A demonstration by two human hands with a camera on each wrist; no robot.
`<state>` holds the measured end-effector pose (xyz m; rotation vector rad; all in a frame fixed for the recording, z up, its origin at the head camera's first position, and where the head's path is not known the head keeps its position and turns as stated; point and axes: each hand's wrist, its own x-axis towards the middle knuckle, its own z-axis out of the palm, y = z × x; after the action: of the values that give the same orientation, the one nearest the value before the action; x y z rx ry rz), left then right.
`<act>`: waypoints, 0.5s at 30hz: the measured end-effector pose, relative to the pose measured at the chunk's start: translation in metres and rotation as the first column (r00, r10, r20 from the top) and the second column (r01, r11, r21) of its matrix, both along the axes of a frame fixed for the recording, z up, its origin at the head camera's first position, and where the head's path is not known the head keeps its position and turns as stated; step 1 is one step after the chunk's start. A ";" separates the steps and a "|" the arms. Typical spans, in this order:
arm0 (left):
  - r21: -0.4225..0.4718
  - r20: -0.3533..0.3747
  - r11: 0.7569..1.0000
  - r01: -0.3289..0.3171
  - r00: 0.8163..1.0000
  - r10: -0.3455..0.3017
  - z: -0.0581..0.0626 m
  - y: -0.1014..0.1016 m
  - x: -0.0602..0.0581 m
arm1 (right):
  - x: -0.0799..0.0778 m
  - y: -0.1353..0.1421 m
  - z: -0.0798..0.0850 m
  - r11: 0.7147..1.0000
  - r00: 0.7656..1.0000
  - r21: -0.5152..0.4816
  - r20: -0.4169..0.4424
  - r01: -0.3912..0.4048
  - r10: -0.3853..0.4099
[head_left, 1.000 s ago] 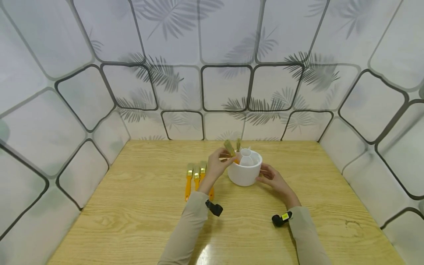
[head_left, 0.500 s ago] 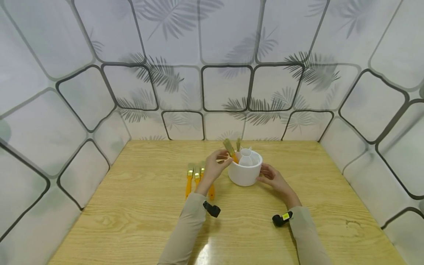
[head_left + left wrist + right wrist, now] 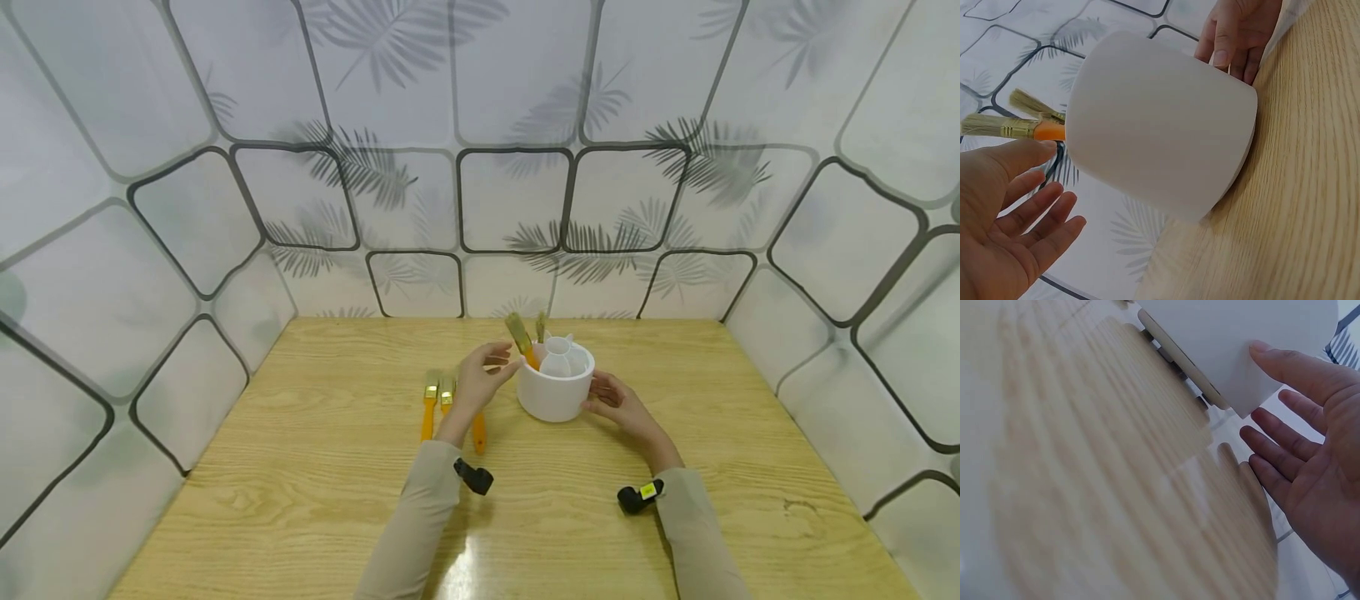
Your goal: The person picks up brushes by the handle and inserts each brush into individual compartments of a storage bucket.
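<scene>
A white round container point(image 3: 553, 400) stands on the table and holds two paintbrushes with bristles up. The front paintbrush point(image 3: 517, 330) leans left over the rim, its orange handle going inside; the other paintbrush point(image 3: 540, 327) is behind it. My left hand point(image 3: 477, 379) is just left of the rim, fingers spread and holding nothing; in the left wrist view its thumb is close to the orange handle point(image 3: 1050, 130). On the right side, my right hand point(image 3: 621, 410) touches the container with its thumb, while the other fingers point(image 3: 1279, 440) extend loosely beside it.
Left of the container, several orange-handled paintbrushes point(image 3: 429, 405) lie on the wooden table point(image 3: 300, 483), partly hidden by my left hand. A white vase-like divider point(image 3: 557, 358) is inside the container. Patterned walls point(image 3: 510, 200) enclose the table's back and sides.
My left hand has let go of the front paintbrush, which now leans in the container. That hand has drawn back slightly left and down. My right hand stays at the container.
</scene>
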<state>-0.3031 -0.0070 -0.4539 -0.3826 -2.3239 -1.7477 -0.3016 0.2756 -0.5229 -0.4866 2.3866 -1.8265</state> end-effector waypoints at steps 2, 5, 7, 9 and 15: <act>-0.015 -0.001 1.000 -0.007 1.000 0.007 -0.002 -0.001 -0.001 | 0.003 -0.002 0.006 1.000 1.000 -0.003 0.004 -0.004 0.004; -0.025 -0.003 1.000 -0.015 1.000 0.014 -0.005 -0.004 -0.002 | 0.008 -0.005 0.015 1.000 1.000 -0.003 0.009 -0.011 0.011; -0.022 -0.007 1.000 -0.015 1.000 0.015 -0.007 -0.006 -0.002 | 0.012 -0.007 0.020 1.000 1.000 0.009 0.010 -0.010 0.010; -0.016 -0.004 1.000 -0.012 1.000 0.012 -0.008 -0.008 -0.003 | 0.013 -0.008 0.022 1.000 1.000 0.007 0.020 -0.006 0.006; 0.000 0.005 1.000 -0.004 1.000 0.004 -0.012 -0.013 -0.002 | 0.014 -0.007 0.022 1.000 1.000 0.000 0.020 -0.005 0.005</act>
<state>-0.3055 -0.0196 -0.4655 -0.3734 -2.3266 -1.7481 -0.2877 0.2684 -0.5007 -0.4711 2.3703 -1.8212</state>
